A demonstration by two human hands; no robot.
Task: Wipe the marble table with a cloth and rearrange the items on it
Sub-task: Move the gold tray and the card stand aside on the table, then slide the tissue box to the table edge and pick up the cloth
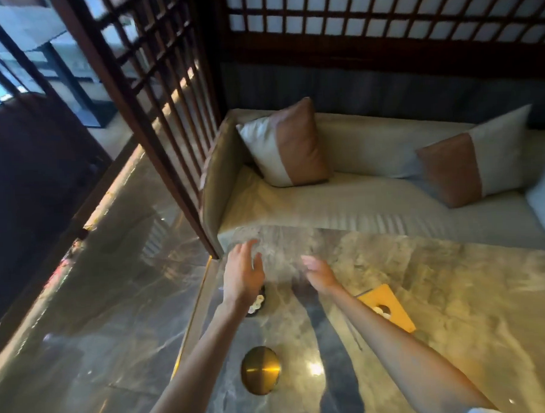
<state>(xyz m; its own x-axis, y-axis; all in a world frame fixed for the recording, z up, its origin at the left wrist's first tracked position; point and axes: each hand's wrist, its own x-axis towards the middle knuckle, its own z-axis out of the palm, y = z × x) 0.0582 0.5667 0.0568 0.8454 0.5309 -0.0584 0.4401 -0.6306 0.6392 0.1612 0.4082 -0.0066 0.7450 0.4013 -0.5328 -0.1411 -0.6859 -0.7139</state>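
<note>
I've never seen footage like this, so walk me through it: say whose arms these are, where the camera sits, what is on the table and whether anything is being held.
There is no machine here. One camera worn on a person's head looks forward and down, so the two bare arms are the wearer's own. The left hand and right hand reach out over a marble table, both open and holding nothing; no cloth shows. On the table lie a round brass dome, a yellow card with a hole partly under the right arm, and a small dark dish mostly hidden under the left wrist. Behind the table stands a sofa with two cushions.
</note>
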